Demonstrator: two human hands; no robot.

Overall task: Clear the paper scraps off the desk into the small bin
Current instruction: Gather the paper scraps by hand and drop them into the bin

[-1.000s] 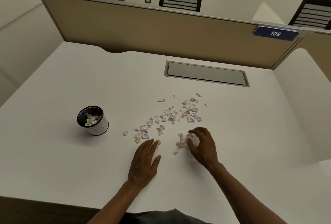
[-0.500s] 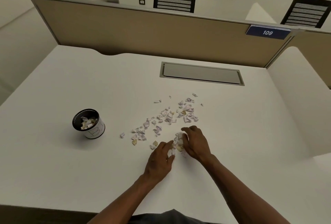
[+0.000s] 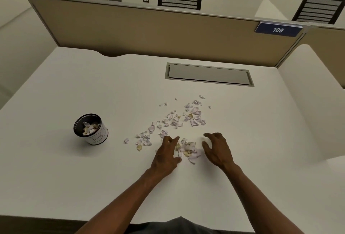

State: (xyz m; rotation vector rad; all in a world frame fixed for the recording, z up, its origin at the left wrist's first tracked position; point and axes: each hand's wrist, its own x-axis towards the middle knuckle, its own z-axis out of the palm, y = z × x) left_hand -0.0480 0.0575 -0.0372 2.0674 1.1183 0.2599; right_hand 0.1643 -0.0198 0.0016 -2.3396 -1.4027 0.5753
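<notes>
A moment ago the two hands were pushed close together over the scraps; now they have moved apart. The left hand (image 3: pixel 166 154) lies spread and the right hand (image 3: pixel 216 149) is loosely curved, holding nothing, with a small heap of paper scraps (image 3: pixel 187 148) between them. It looks ready to scoop. More scraps (image 3: pixel 175 119) lie behind. The small bin (image 3: pixel 91 128) stands well off to the left on the white worktop (image 3: pixel 74 177), partly filled. A tan divider wall (image 3: pixel 149 33) stands behind.
</notes>
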